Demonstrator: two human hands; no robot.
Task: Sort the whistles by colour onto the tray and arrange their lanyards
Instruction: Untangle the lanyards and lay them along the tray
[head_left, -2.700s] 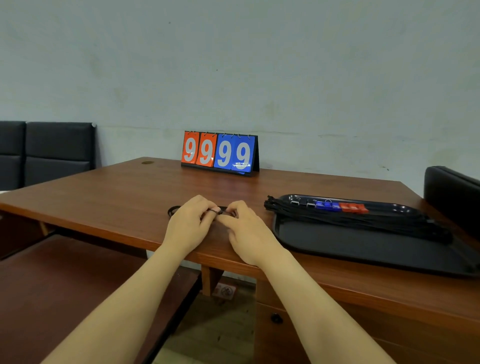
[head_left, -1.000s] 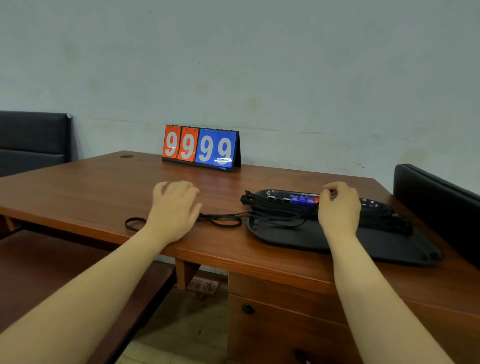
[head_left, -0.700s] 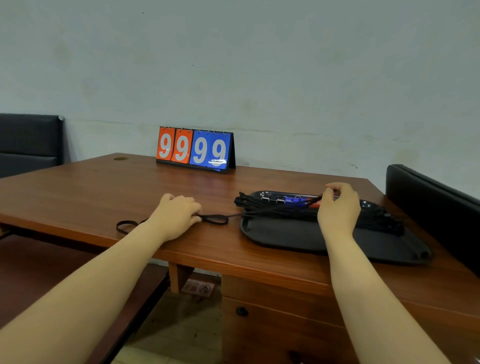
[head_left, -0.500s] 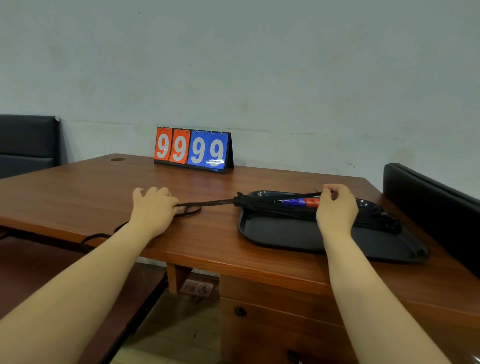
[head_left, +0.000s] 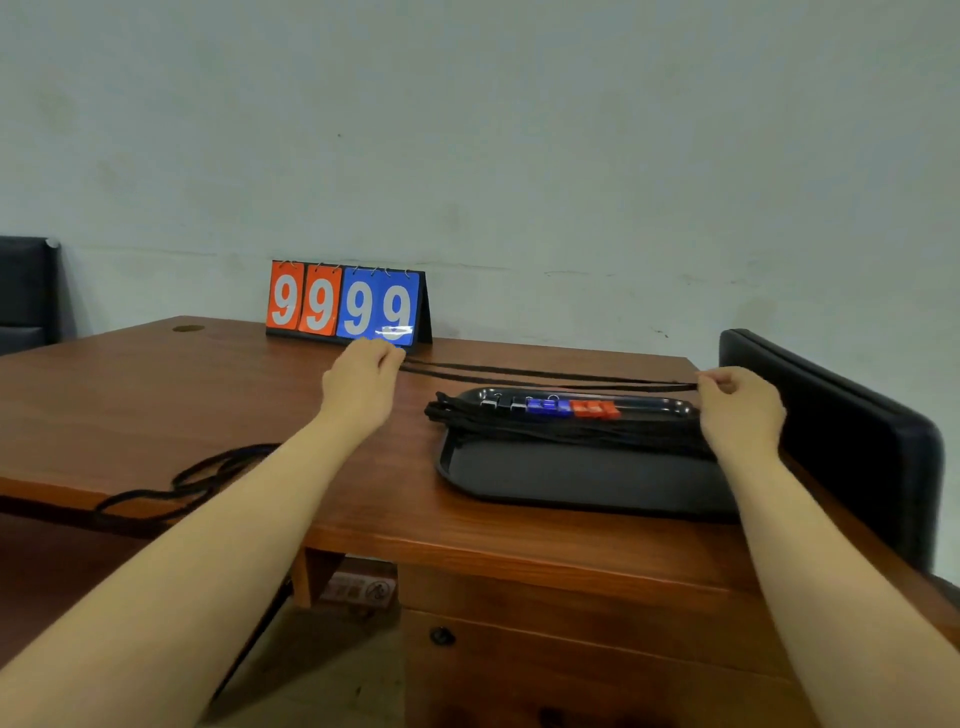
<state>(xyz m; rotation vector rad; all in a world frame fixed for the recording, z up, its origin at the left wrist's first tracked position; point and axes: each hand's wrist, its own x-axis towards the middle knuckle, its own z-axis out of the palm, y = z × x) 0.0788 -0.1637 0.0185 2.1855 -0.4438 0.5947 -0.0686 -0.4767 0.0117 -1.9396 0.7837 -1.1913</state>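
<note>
**Hands spread, black cord lanyard (head_left: 665, 385) pulled taut past the flat black plastic tray (head_left: 571, 478)**

Both hands have shifted since half a second ago. The left hand (head_left: 363, 384) has left the spot on the worktop left of the tray. It now sits beyond the tray's far left corner, close in front of the orange-and-blue flip scoreboard (head_left: 345, 304) reading 9999. The right hand (head_left: 740, 410) has slid to the tray's right end.

- Left grip: fingertips clamped together on one end of the lanyard.
- Right grip: thumb and fingers pinched on the other end. Cannot tell whether a whistle is hidden in the hand.
- Lanyard: two strands run almost straight between the hands, raised just beyond the tray's far rim and clear of what lies in it.
- On the tray, along the far rim: blue plastic whistles (head_left: 543, 406) side by side, red plastic whistles (head_left: 595, 409) touching them on the right. Left of the blue ones are small dark pieces with pale ends, too small to tell.
- A bundle of black lanyards (head_left: 571, 434) lies lengthwise across the tray just nearer than the whistles. Its left end spills over the tray's left rim.
- Well left of the tray, a loose black cord (head_left: 208, 467) lies looped on the brown wooden worktop (head_left: 156, 384) and trails off its near edge.
- A black padded chair back (head_left: 841, 431) stands right of the tray.
</note>
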